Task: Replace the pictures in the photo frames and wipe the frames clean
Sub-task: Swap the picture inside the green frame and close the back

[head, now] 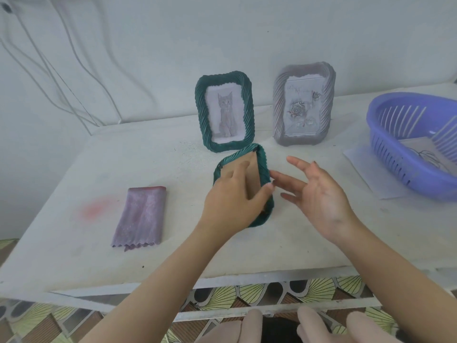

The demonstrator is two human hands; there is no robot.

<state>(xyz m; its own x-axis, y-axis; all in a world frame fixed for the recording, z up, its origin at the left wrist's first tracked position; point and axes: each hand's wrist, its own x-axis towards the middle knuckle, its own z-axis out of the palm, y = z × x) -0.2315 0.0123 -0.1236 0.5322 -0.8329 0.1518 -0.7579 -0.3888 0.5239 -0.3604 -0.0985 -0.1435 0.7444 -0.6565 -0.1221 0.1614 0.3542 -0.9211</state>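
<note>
A green ribbed photo frame (264,169) lies face down in the middle of the white table (74,194), its brown cardboard back up. My left hand (232,194) lies on that back, fingers over the cardboard and thumb hooked on the frame's right rim. My right hand (319,194) hovers just right of the frame, palm up, fingers spread and holding nothing. Behind stand a second green frame (223,111) with a kitten picture and a grey frame (304,105) with a rose picture. A folded purple cloth (141,216) lies to the left.
A blue slotted plastic basket (405,149) sits at the right on a sheet of paper (366,174), with paper and a thin cord inside. White cables hang on the wall at the back left. The table's front edge is near my body.
</note>
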